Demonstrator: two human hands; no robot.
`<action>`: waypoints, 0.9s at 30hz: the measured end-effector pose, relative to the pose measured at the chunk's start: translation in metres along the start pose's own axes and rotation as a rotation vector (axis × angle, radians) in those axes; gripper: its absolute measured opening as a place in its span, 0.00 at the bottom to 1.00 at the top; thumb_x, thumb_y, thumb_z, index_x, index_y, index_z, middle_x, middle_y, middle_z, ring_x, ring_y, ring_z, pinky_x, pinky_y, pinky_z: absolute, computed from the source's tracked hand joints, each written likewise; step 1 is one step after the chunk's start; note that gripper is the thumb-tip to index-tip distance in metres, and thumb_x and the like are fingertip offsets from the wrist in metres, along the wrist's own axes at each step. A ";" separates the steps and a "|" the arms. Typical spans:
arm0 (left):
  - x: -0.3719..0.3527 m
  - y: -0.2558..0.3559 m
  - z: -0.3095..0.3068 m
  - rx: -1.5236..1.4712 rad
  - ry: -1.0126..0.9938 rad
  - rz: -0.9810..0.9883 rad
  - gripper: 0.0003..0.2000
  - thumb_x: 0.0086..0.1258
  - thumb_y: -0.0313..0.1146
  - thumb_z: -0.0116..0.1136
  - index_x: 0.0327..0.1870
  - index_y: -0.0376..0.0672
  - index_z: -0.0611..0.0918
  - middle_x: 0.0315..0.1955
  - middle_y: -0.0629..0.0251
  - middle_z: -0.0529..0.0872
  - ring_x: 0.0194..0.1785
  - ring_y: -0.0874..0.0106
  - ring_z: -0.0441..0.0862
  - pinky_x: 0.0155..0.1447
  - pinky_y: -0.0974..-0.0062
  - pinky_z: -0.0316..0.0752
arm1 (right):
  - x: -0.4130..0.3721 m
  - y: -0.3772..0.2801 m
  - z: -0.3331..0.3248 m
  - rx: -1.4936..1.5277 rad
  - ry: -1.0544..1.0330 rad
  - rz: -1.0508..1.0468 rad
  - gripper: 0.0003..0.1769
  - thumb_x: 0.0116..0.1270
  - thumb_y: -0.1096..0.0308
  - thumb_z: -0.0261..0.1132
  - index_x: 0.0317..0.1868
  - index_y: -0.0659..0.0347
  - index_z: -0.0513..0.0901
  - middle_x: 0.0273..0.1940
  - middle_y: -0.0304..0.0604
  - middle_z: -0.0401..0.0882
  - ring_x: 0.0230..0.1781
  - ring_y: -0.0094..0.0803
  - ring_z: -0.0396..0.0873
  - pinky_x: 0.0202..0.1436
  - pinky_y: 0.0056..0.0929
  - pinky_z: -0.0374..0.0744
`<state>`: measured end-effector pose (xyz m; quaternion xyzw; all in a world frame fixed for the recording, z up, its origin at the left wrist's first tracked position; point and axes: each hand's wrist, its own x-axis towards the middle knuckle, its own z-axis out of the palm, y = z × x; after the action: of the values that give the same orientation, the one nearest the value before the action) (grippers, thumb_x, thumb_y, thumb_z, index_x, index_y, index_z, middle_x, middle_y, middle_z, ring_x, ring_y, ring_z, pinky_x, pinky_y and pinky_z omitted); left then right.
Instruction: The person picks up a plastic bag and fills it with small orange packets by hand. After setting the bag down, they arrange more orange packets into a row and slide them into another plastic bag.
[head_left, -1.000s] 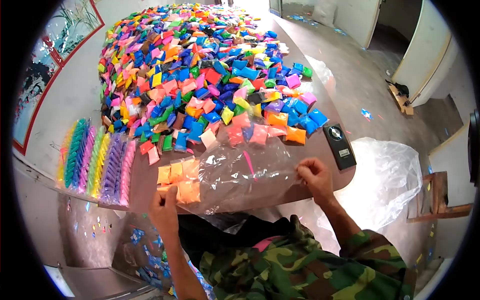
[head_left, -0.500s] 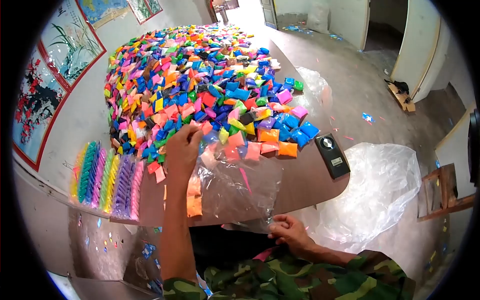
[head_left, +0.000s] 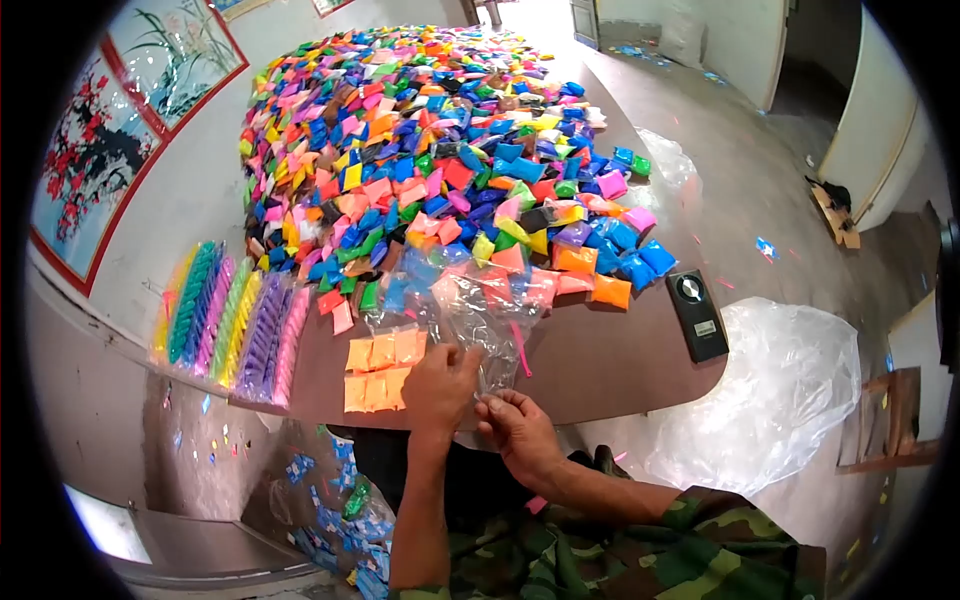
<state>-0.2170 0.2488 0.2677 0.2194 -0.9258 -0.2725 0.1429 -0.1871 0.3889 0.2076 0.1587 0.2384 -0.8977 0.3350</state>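
My left hand is closed at the table's front edge, its fingers pinching the near part of a clear plastic bag. Close beside it, my right hand also pinches the bag's near end between thumb and fingers. The bag is crumpled, and its far side lies against the small colored packets at the heap's edge. Just left of my left hand are orange packets in two neat rows, partly covered by that hand. A pink strip rests beside the bag.
A large heap of small colored packets covers most of the brown table. Twisted colored sticks in clear sleeves lie at the left edge. A black device sits at the right corner, with a big plastic sheet on the floor beyond.
My left hand has come back from the heap toward me and now grips the bag beside my right hand. My right hand has shifted slightly left and up. The orange rows are now uncovered.
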 end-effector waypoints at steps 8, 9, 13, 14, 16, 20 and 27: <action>0.032 0.000 0.013 -0.247 0.072 -0.072 0.23 0.74 0.49 0.73 0.50 0.31 0.88 0.34 0.56 0.91 0.36 0.71 0.87 0.43 0.70 0.81 | -0.004 0.021 -0.006 -0.080 0.004 0.005 0.16 0.81 0.73 0.66 0.62 0.64 0.72 0.59 0.48 0.84 0.56 0.35 0.87 0.57 0.32 0.90; 0.030 0.006 0.010 -0.261 0.092 -0.036 0.23 0.74 0.47 0.73 0.51 0.32 0.88 0.36 0.56 0.91 0.36 0.71 0.87 0.43 0.71 0.81 | -0.003 0.025 -0.008 -0.081 -0.003 0.007 0.16 0.82 0.73 0.66 0.62 0.64 0.72 0.58 0.48 0.84 0.56 0.35 0.87 0.57 0.32 0.90; 0.037 0.000 0.023 -0.160 0.097 0.256 0.21 0.74 0.44 0.73 0.56 0.34 0.87 0.44 0.55 0.92 0.39 0.70 0.88 0.45 0.71 0.82 | 0.002 0.033 -0.004 -0.103 -0.016 0.080 0.13 0.82 0.72 0.66 0.60 0.64 0.74 0.55 0.46 0.84 0.53 0.33 0.87 0.55 0.31 0.89; 0.040 -0.004 0.027 -0.220 -0.037 0.249 0.23 0.75 0.43 0.72 0.59 0.32 0.85 0.49 0.53 0.91 0.42 0.67 0.90 0.47 0.70 0.83 | 0.006 0.033 -0.002 -0.117 -0.044 0.089 0.12 0.82 0.71 0.66 0.58 0.63 0.75 0.53 0.45 0.84 0.51 0.32 0.86 0.54 0.30 0.89; 0.038 -0.002 0.036 -0.283 -0.039 0.200 0.25 0.76 0.44 0.72 0.61 0.32 0.84 0.48 0.51 0.91 0.43 0.66 0.90 0.48 0.69 0.84 | 0.013 0.034 -0.001 -0.146 -0.089 0.109 0.09 0.82 0.69 0.66 0.55 0.62 0.77 0.50 0.43 0.84 0.48 0.30 0.86 0.52 0.29 0.88; 0.034 0.019 0.039 -0.305 -0.062 0.012 0.32 0.73 0.48 0.75 0.68 0.32 0.80 0.50 0.48 0.91 0.47 0.63 0.91 0.51 0.66 0.85 | 0.028 0.037 -0.002 -0.275 -0.070 0.155 0.08 0.83 0.65 0.66 0.52 0.59 0.81 0.41 0.37 0.84 0.38 0.26 0.83 0.41 0.26 0.83; 0.044 0.011 0.040 -0.348 -0.062 -0.100 0.34 0.67 0.41 0.80 0.69 0.32 0.79 0.54 0.51 0.90 0.48 0.66 0.90 0.54 0.67 0.85 | 0.028 0.049 -0.006 -0.514 -0.099 0.243 0.13 0.85 0.60 0.61 0.49 0.61 0.85 0.34 0.34 0.84 0.31 0.23 0.79 0.34 0.24 0.76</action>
<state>-0.2738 0.2537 0.2477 0.2288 -0.8566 -0.4419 0.1361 -0.1735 0.3445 0.1745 0.0518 0.4206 -0.7677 0.4807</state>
